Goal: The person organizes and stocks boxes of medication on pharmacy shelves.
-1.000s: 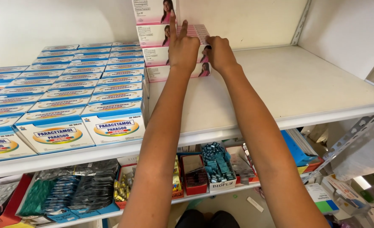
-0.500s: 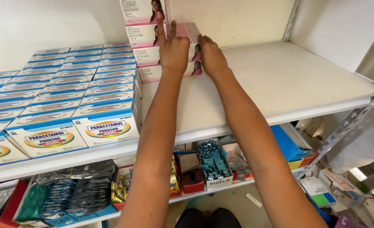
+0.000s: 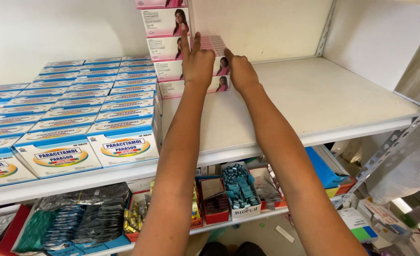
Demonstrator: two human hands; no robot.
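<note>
Both hands (image 3: 219, 68) lower now on pink-and-white stacked boxes (image 3: 169, 71), fronts outward.

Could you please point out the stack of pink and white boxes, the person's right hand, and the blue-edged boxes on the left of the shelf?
Stack of pink and white boxes (image 3: 165, 22), head view, front face of an upper box.
Right hand (image 3: 240, 72), head view, back of the hand.
Blue-edged boxes (image 3: 123, 146), head view, front box's label face.

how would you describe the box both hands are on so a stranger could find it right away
On the upper white shelf, right of the rows of blue and white boxes, stands a tall stack of pink and white boxes by the back wall. The top pink and white box of the lower stack beside it lies between the left hand and right hand.
</note>
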